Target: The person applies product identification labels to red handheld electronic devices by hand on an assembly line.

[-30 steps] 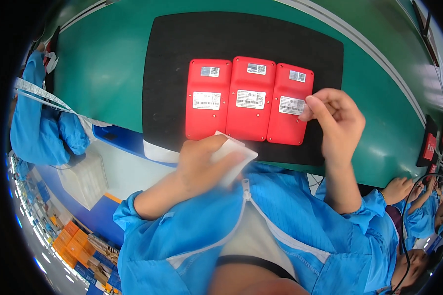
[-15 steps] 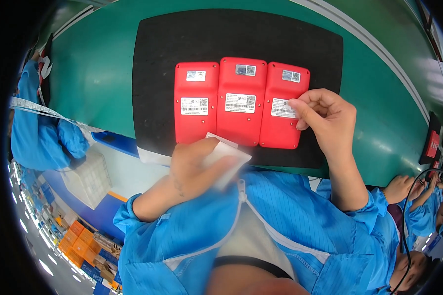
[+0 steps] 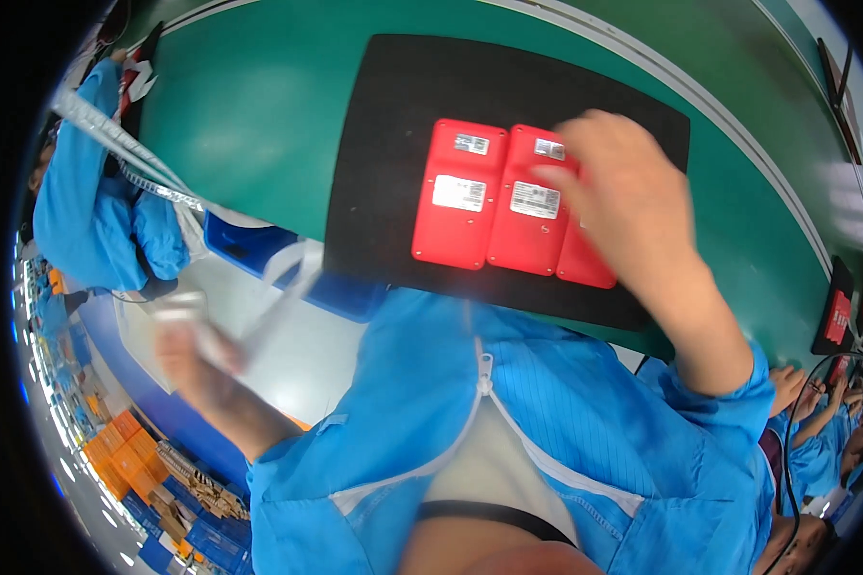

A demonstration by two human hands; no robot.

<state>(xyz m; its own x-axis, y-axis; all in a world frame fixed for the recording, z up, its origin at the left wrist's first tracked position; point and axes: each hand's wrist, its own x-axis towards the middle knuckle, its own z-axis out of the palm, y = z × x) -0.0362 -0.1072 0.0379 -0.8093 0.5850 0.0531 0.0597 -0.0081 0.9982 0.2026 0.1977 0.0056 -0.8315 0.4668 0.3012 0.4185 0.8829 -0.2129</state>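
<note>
Three red handheld devices lie side by side, backs up: the left device (image 3: pixel 448 233), the middle device (image 3: pixel 522 240) and the right device (image 3: pixel 585 263). White labels show on the left and middle ones. My right hand (image 3: pixel 633 196) is over the right device and hides most of it. Its thumb and fingers are apart, the thumb stretched over the middle device; whether it touches is unclear. Off to the lower left, my left hand (image 3: pixel 197 364) is blurred by motion, with a white piece of label paper (image 3: pixel 180 309) in its fingers. A blurred white strip (image 3: pixel 292 273) trails beside it.
The devices rest on a black mat (image 3: pixel 379 192) on a green table (image 3: pixel 259 115). A blue tray (image 3: pixel 350 297) is below the table's near edge. At the left stands a co-worker in a blue sleeve (image 3: pixel 86 192); other people's hands (image 3: pixel 786 388) show at the right.
My left hand has swung away from the devices to the lower left with the white paper. My right hand has moved up over the right device. The view has shifted.
</note>
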